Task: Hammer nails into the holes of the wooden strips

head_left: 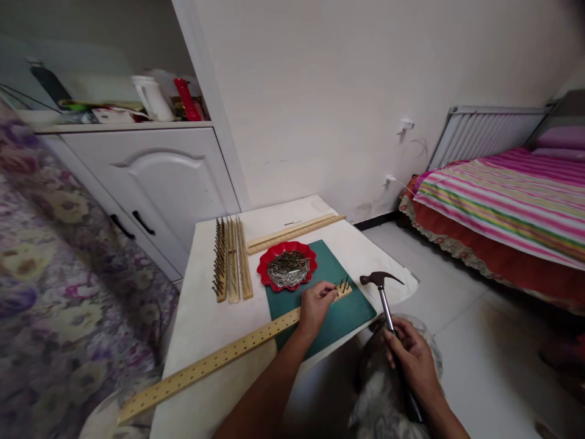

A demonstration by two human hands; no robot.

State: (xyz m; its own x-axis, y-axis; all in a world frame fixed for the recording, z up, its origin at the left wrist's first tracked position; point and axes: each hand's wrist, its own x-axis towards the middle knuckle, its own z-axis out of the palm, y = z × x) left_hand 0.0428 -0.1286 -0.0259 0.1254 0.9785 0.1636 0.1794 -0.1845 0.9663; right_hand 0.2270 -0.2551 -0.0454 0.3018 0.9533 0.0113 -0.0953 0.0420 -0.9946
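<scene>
My left hand (316,308) is at the right end of a long wooden strip (228,347) with rows of small holes. Its fingertips pinch a nail, mostly hidden, against the strip. Just beyond them, several dark nails (345,284) stand up from the wood. That end of the strip lies on a green mat (359,310); the other reaches past the near left table edge. My right hand (414,356) is closed round the dark handle of a claw hammer (384,302), its head raised right of the mat. Left of the standing nails is a red scalloped dish (262,275) of loose nails (287,269).
Three wooden strips full of nails (220,259) lie at the left of the white table (192,323). More bare strips (297,233) lie along the back. A cabinet (155,177) stands at the left, a bed (503,201) at the right.
</scene>
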